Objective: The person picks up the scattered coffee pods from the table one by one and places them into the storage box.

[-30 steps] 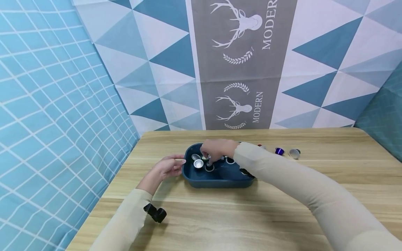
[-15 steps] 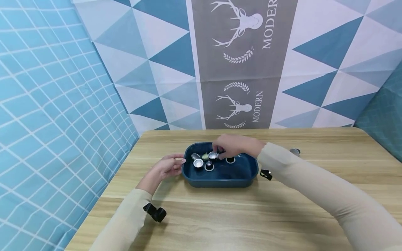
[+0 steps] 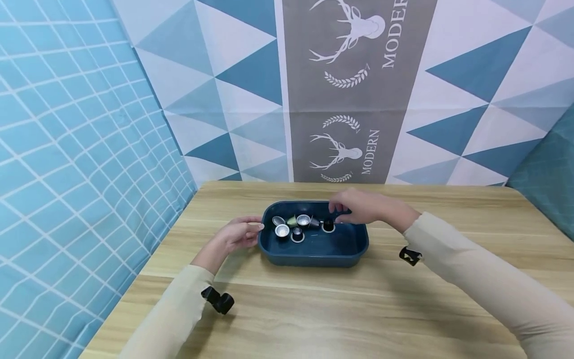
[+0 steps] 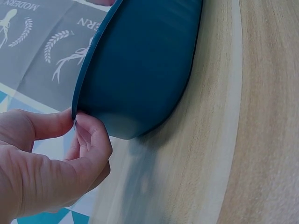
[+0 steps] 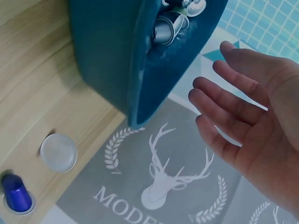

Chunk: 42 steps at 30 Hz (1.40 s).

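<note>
A dark blue oblong tub [image 3: 314, 261] stands on the table with several coffee capsules in its left and middle part. Among them are a silver-lidded capsule [image 3: 282, 231], a green capsule [image 3: 292, 222] and a black capsule [image 3: 329, 227]. My left hand [image 3: 237, 234] pinches the tub's left rim between thumb and fingers, as the left wrist view shows. Over the tub's back right part hovers my right hand [image 3: 365, 205], close to the black capsule. In the right wrist view its fingers [image 5: 226, 105] are loosely spread and hold nothing.
On the wooden table [image 3: 314, 309], beyond the tub's right end, lie a blue capsule [image 5: 18, 196] and a pale-lidded capsule [image 5: 59, 152]; my right arm hides them in the head view. A patterned cloth [image 3: 251, 89] hangs behind the table.
My right hand has moved rightward from the capsules at the tub's left to its right part, uncovering more of them. My left hand keeps its hold on the rim. The head view has shifted slightly.
</note>
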Motion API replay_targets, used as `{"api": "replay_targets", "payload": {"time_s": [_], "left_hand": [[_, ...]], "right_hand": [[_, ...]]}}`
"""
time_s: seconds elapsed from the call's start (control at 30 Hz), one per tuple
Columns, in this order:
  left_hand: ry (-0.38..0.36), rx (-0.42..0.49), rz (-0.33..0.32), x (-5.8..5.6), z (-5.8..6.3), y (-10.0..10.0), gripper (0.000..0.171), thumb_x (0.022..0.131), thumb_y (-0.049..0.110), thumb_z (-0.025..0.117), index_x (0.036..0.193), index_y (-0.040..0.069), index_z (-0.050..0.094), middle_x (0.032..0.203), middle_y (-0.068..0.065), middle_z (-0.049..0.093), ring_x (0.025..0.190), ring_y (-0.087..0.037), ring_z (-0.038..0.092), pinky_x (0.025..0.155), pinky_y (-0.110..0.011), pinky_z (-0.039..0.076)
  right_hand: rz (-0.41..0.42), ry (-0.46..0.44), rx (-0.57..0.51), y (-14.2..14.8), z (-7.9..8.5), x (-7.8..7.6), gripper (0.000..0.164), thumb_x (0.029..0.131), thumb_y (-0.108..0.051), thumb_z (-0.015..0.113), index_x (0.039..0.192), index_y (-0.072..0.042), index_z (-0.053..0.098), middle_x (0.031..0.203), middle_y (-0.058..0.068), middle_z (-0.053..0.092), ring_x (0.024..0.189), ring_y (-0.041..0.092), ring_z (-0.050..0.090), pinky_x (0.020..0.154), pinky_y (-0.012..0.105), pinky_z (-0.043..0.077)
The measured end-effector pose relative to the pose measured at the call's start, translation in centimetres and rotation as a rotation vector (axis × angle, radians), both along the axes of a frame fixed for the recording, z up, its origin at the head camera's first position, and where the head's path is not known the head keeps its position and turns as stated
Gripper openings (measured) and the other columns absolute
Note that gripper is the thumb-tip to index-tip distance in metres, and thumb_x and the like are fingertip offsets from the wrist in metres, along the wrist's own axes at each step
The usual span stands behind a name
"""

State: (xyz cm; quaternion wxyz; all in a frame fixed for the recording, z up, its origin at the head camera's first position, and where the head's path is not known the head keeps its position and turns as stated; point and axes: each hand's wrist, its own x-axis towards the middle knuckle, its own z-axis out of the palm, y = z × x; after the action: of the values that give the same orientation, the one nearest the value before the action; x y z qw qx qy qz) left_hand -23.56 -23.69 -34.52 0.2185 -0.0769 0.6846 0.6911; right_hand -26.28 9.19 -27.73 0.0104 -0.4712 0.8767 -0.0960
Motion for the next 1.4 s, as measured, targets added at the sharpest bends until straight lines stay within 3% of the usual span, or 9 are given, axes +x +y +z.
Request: {"api": "replay_targets", "payload": {"time_s": [0.5,0.77,1.07,1.27,1.4], "left_hand": [[-0.001,-0.019,-0.004,-0.1,0.1,0.1,0.044,0.098,0.005,0.049,0.14,0.0,0.036,0.061,0.006,0.04,0.055,-0.006,0.035,0.061,-0.019,0.039],[-0.01,0.01,-0.008,0.1,-0.3,0.4,0.043,0.098,0.003,0.049,0.139,-0.001,0.036,0.062,0.006,0.039,0.054,-0.005,0.033,0.062,-0.019,0.039],[-0.007,-0.033,0.008,0.1,-0.2,0.3,0.044,0.097,0.005,0.051,0.139,0.001,0.038,0.068,0.005,0.05,0.061,-0.006,0.044,0.063,-0.02,0.042],[0.001,-0.037,0.004,0.2,-0.4,0.2,0.043,0.098,0.005,0.05,0.139,0.001,0.038,0.064,0.006,0.042,0.058,-0.006,0.038,0.063,-0.02,0.04],[0.006,-0.052,0.023,0.2,-0.2,0.2,0.045,0.098,0.006,0.051,0.14,0.001,0.038,0.065,0.006,0.046,0.059,-0.006,0.042,0.062,-0.02,0.042]], "right_hand": [[-0.107,0.023,-0.08,4.7,-1.1,0.8,0.018,0.087,-0.012,0.07,0.103,-0.005,0.066,0.101,0.011,0.068,0.086,0.023,0.065,0.078,0.04,0.056],[-0.143,0.086,-0.17,7.2,-2.5,1.1,0.015,0.087,-0.009,0.07,0.101,-0.007,0.066,0.093,0.001,0.067,0.086,0.017,0.065,0.074,0.031,0.055],[-0.193,0.157,-0.183,8.8,-3.3,1.4,0.013,0.086,-0.012,0.071,0.098,-0.017,0.068,0.095,-0.004,0.068,0.086,0.011,0.063,0.072,0.029,0.053],[-0.227,0.182,-0.178,9.8,-3.9,1.4,0.019,0.085,-0.01,0.072,0.103,-0.01,0.066,0.1,0.004,0.068,0.089,0.019,0.064,0.074,0.036,0.054],[-0.229,0.199,-0.185,10.4,-4.2,1.2,0.022,0.084,-0.009,0.072,0.104,-0.006,0.066,0.101,0.008,0.068,0.089,0.021,0.064,0.075,0.038,0.054]]}}
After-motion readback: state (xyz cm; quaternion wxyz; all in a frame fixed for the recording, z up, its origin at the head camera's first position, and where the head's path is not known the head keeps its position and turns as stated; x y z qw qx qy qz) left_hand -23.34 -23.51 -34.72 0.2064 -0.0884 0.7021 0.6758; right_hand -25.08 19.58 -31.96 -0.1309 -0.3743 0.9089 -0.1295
